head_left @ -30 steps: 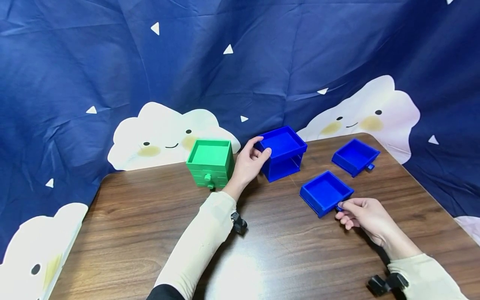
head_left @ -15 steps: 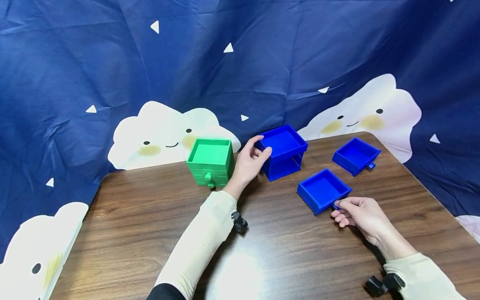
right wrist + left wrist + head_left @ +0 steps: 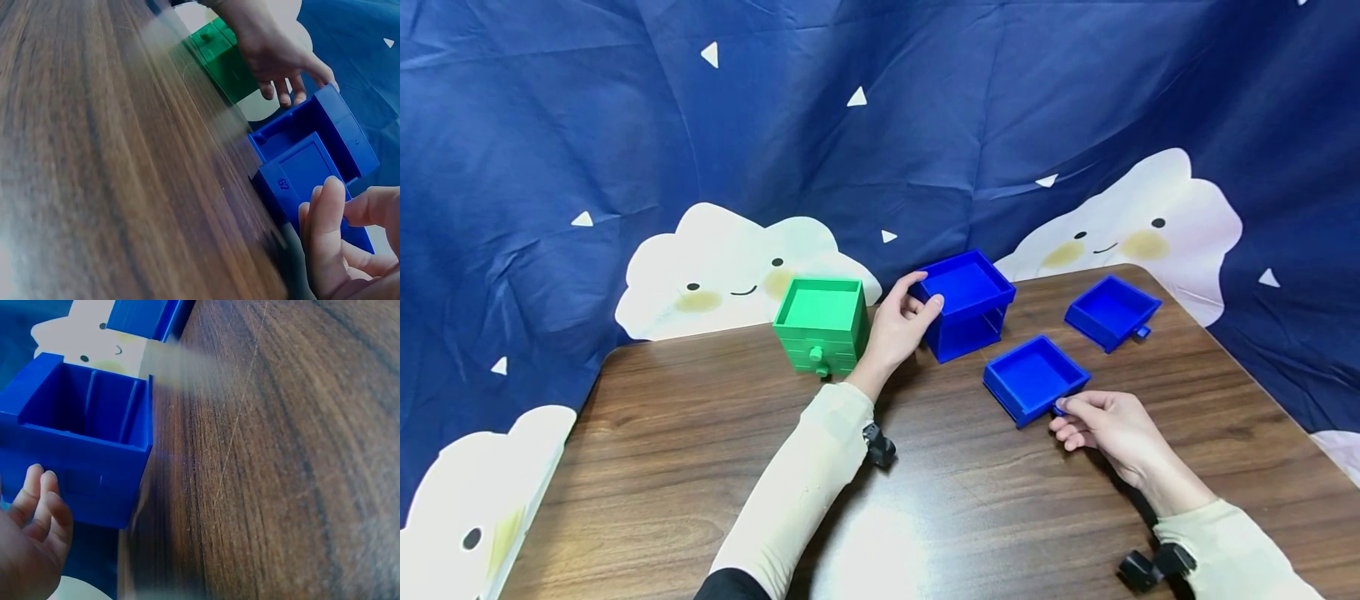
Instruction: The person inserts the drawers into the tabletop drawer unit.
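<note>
A small blue cabinet frame [image 3: 966, 287] stands at the back of the table, its front bay hollow and a shallow tray on top. My left hand [image 3: 895, 329] holds its left side, thumb at the front rim and index finger toward the back; in the left wrist view fingertips [image 3: 34, 478] lie against the side wall. With thumb and fingers my right hand [image 3: 1116, 429] pinches the knob of a blue drawer [image 3: 1036, 379], in front and to the right of the frame. In the right wrist view the drawer [image 3: 306, 169] overlaps the frame's opening.
A second blue drawer [image 3: 1112, 310] lies at the back right, knob toward the front right. Left of the frame stands a green cabinet [image 3: 820, 333] with two knobs, beside my left wrist. A dark blue cloth [image 3: 925, 125] with white clouds hangs behind the wooden table [image 3: 700, 467].
My right hand has moved left and slightly back, bringing the blue drawer nearer the cabinet frame. My left hand and the frame stay in place.
</note>
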